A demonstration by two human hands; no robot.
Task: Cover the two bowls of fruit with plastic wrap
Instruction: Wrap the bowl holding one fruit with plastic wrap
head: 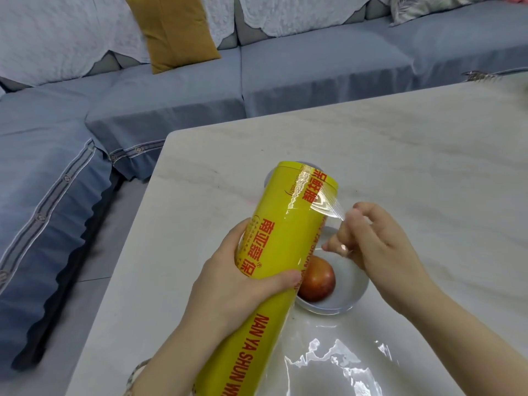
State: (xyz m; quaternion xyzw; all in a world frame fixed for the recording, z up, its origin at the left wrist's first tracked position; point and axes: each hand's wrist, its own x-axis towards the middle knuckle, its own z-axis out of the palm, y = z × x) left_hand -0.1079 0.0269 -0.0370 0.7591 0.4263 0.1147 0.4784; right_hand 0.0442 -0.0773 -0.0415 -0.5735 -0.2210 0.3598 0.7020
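Your left hand (243, 284) is gripping the yellow roll (274, 270) over the near bowl (347, 292) holding fruit (317, 281); your right hand (374, 241) is pinching the loose film edge (328, 208). A second bowl (270, 175) is peeking out behind the roll. Keep the roll steady, widening the pinch before drawing film sideways.

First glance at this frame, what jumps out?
The big yellow roll of plastic wrap dominates the centre, gripped by the left hand over the marble table. The right hand pinches the loose film edge and pulls it off the roll. Just behind the roll sits a white bowl holding a reddish fruit, not yet covered.
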